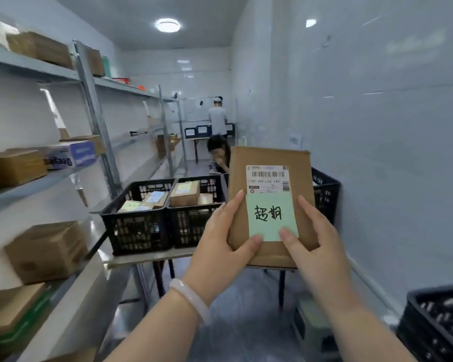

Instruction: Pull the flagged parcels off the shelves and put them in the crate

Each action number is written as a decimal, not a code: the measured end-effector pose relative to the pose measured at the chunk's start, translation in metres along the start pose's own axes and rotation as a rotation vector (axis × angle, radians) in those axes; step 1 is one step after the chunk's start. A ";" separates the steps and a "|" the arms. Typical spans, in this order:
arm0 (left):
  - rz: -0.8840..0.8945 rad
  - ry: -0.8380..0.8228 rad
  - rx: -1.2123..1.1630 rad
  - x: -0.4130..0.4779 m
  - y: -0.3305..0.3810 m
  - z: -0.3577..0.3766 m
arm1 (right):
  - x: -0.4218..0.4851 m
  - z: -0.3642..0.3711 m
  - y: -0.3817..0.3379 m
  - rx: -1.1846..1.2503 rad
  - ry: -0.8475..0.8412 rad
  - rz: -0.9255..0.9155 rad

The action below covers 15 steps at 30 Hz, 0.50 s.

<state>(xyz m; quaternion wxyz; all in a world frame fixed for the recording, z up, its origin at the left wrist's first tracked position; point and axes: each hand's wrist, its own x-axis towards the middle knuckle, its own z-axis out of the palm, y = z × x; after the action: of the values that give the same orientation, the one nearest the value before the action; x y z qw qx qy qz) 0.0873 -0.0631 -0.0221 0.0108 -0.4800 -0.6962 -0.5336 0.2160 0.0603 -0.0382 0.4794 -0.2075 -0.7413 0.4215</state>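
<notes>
The left hand (220,246) and right hand (318,244) grasp the flagged parcel (268,156). Lower it flat into the crate (326,197).

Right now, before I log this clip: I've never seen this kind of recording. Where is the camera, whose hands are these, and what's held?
There is no machine here. The single picture comes from a camera worn on a person's head, looking forward and down. The left hand and right hand are that person's; together they hold a flat brown parcel, thumbs on its front. It carries a printed shipping label and a green handwritten note. Ahead, black crates holding small parcels stand on a table. Shelves with cardboard boxes run along the left.
</notes>
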 end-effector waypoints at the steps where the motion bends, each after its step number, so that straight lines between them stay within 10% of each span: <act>1: 0.013 -0.037 -0.024 0.010 -0.004 0.018 | 0.003 -0.011 0.009 -0.030 0.031 0.026; 15: 0.205 -0.626 -0.422 0.125 -0.040 0.188 | 0.029 -0.084 0.077 -0.392 0.552 0.263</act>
<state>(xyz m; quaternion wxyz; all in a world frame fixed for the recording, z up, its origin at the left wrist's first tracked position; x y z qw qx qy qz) 0.0855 0.1618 -0.0661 -0.2476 -0.6784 -0.4891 -0.4892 0.2695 0.1597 -0.0703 0.5541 -0.4952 -0.6176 0.2576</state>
